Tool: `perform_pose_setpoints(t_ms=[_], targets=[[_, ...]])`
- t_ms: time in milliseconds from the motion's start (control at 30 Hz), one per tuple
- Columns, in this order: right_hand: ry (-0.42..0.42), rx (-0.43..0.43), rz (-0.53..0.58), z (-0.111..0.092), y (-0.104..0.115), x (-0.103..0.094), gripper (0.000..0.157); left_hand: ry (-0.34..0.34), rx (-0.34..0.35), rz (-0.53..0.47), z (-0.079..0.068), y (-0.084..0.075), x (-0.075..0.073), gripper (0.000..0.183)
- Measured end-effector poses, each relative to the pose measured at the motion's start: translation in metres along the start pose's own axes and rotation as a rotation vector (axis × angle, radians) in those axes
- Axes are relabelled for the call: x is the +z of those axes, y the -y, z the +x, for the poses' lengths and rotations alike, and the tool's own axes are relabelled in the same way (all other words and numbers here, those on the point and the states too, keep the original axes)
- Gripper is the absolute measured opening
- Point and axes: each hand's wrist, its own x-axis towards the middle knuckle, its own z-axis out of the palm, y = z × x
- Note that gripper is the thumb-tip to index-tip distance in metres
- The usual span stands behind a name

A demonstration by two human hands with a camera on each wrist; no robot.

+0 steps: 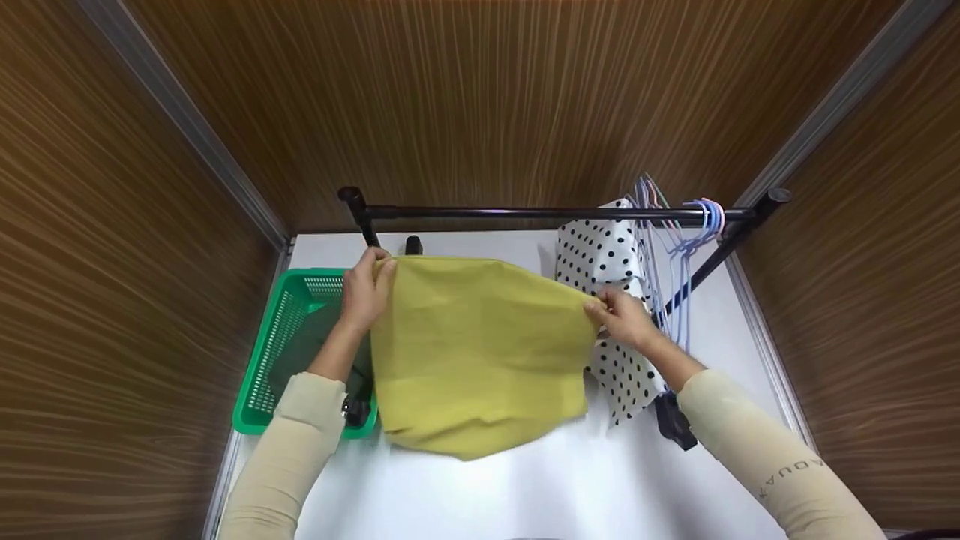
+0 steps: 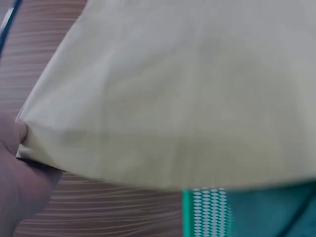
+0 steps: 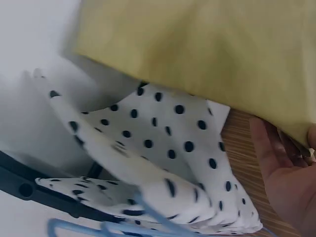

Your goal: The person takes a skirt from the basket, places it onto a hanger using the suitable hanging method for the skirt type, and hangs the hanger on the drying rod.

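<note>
Stretched between both hands is a yellow cloth (image 1: 480, 352), its upper edge pulled fairly straight and its lower part hanging in soft folds. My left hand (image 1: 367, 289) pinches the upper left corner, with the thumb in front of the fabric; the same grip shows in the left wrist view, where the hand (image 2: 24, 173) is at the far left. At the upper right corner my right hand (image 1: 624, 319) pinches the edge between thumb and fingers. Just behind that hand hangs a white cloth with black dots (image 1: 600, 251), also seen in the right wrist view.
A black rail (image 1: 487, 213) on two uprights spans the back. Several blue and pink hangers (image 1: 686, 247) hang at its right end. At left, a green basket (image 1: 259, 375) holds dark cloth (image 1: 300, 356) under my left arm. Wood-grain panels (image 1: 480, 112) enclose the white surface (image 1: 450, 495).
</note>
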Motion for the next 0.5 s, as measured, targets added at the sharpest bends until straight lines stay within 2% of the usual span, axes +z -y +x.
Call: perform_pose_setpoints(t_ms=[133,233,333,433,500], targets=[[-0.012,-0.138,-0.235,-0.003,-0.011,0.001,0.019,0.024,0.133,0.197,-0.015,0.012,0.007,0.018],[0.012,-0.186,-0.327,-0.005,-0.012,-0.001,0.015,0.041,0.240,0.322,-0.024,0.016,0.008,0.018],[0.052,-0.144,-0.316,-0.003,-0.010,-0.006,0.014,0.046,0.290,0.343,-0.025,0.014,0.010,0.015],[0.046,-0.040,-0.236,0.006,-0.003,-0.011,0.015,0.019,0.254,0.282,-0.015,0.004,0.021,0.013],[-0.025,0.043,-0.131,0.016,0.004,-0.013,0.021,-0.011,0.207,0.206,-0.001,-0.003,0.035,0.012]])
